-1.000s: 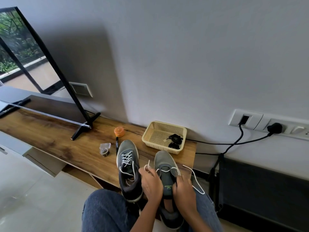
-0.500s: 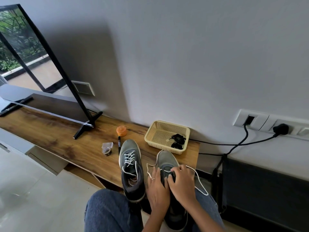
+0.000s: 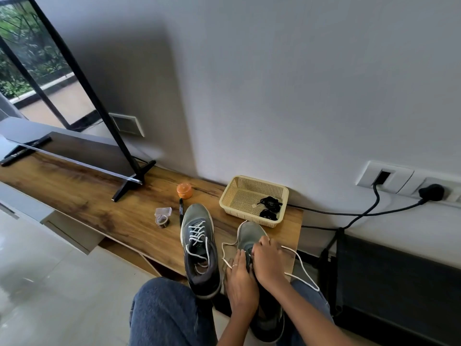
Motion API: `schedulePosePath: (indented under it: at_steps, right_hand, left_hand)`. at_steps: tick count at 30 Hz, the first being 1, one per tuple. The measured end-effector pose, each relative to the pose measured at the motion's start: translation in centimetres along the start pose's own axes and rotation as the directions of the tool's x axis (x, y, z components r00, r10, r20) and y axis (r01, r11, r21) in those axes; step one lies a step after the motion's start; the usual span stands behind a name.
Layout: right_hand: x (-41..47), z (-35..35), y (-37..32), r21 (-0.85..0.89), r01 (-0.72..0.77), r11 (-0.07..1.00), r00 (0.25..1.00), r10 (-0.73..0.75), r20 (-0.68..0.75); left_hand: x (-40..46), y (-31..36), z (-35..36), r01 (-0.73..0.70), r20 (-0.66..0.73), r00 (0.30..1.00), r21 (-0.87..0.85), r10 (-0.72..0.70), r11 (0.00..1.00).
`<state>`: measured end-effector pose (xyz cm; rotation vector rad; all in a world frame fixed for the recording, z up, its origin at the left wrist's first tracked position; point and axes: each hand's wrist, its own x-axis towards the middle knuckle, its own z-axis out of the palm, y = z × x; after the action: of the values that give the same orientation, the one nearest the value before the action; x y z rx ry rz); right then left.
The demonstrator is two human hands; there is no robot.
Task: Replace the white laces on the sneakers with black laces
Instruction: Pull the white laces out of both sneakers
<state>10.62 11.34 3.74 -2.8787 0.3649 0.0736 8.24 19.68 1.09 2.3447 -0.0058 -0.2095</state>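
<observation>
Both hands sit on the right sneaker (image 3: pixel 249 236), at the wooden shelf's (image 3: pixel 99 196) near edge: left hand (image 3: pixel 240 280) with straight fingers pressed along its side, right hand (image 3: pixel 268 260) curled over the tongue, grip unclear. Its white lace (image 3: pixel 303 268) trails loose off the shelf edge. The left sneaker (image 3: pixel 199 245) is laced. Beyond the right sneaker, black laces (image 3: pixel 269 207) lie in the basket (image 3: pixel 239 196)

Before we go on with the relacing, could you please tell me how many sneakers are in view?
2. One sneaker, still fully laced in white, lies on the wooden shelf; the other sneaker lies beside it, under both hands. None seem hidden.
</observation>
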Motion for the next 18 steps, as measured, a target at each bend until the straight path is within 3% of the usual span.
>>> schedulePosePath:
  at_steps: [3, 8, 11, 15, 16, 18]
  right_hand:
    - [-0.1, 0.3, 0.0, 0.047, -0.014, 0.999, 1.000, 0.015, -0.016]
    - [-0.6, 0.5, 0.1, 0.321, -0.137, 0.937, 0.980, 0.175, -0.094]
    - [-0.6, 0.2, 0.4, 0.536, -0.257, 0.804, 0.930, 0.356, -0.090]
    - [-0.2, 0.1, 0.8, 0.692, -0.449, 0.565, 0.803, 0.594, 0.036]
    - [-0.2, 0.1, 0.9, 0.698, -0.449, 0.558, 0.802, 0.596, 0.040]
    - [-0.5, -0.3, 1.0, 0.622, -0.391, 0.679, 0.859, 0.511, -0.018]
  left_hand:
    - [-0.2, 0.1, 0.0, -0.002, -0.019, 1.000, -0.010, 0.002, 1.000]
    - [-0.3, 0.2, 0.1, 0.008, -0.068, 0.998, -0.058, -0.012, 0.998]
    - [-0.2, -0.1, 0.4, 0.012, -0.113, 0.993, -0.086, -0.022, 0.996]
    - [-0.4, 0.6, 0.2, 0.005, -0.089, 0.996, -0.023, -0.007, 1.000]
    - [-0.5, 0.6, 0.2, 0.002, -0.081, 0.997, -0.004, -0.002, 1.000]
    - [-0.4, 0.4, 0.2, -0.005, -0.070, 0.998, 0.020, 0.006, 1.000]
